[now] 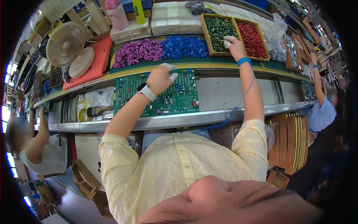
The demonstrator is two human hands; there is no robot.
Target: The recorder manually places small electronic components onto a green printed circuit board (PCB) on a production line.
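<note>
My left hand (159, 79) hovers over the upper middle of a green circuit board (128, 93) crowded with small parts. Its capped thumb and forefinger stand apart, with nothing visible between them; the other fingers are curled out of sight. My right hand (236, 48) reaches into a yellow-edged box of green cylindrical components (217, 30). White caps cover its fingertips, which are drawn together among the green pieces; whatever they grip is too small to make out. A blue wrist strap (244, 61) with a cord circles my right wrist, and a white watch (146, 91) my left.
Purple components (138, 51) and blue components (184, 47) lie heaped behind the board. Red components (251, 39) fill the adjoining box. A brush (100, 110) rests left of the board, near a fan (65, 44). A pink bottle (116, 15) stands behind. Other people work at either side.
</note>
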